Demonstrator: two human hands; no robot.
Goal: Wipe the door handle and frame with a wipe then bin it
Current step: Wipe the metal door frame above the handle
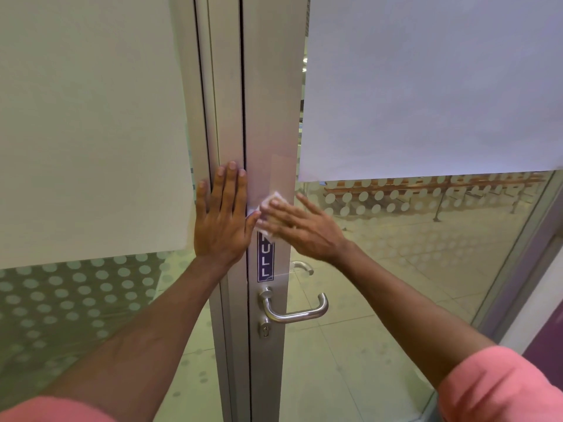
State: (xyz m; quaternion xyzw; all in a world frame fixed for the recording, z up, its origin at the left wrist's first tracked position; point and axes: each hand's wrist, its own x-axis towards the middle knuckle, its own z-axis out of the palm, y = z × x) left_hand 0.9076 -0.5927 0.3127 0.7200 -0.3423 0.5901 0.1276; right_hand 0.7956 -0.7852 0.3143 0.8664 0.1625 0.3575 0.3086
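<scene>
A silver metal door frame (268, 102) runs up the middle of the view. My right hand (300, 225) presses a white wipe (269, 205) flat against the frame, just above a purple PULL sticker (265, 258). My left hand (221, 214) lies flat and open on the neighbouring frame post, fingers pointing up, its thumb touching the wipe's edge. The curved steel door handle (297, 312) sits lower on the frame, with a keyhole (265, 329) under it. Neither hand touches the handle.
White paper sheets (426, 86) cover the upper glass on both sides. Frosted dots (76, 300) pattern the lower glass. Through the right pane (396, 269) I see a tiled floor and a second handle (303, 266) on the door's far side.
</scene>
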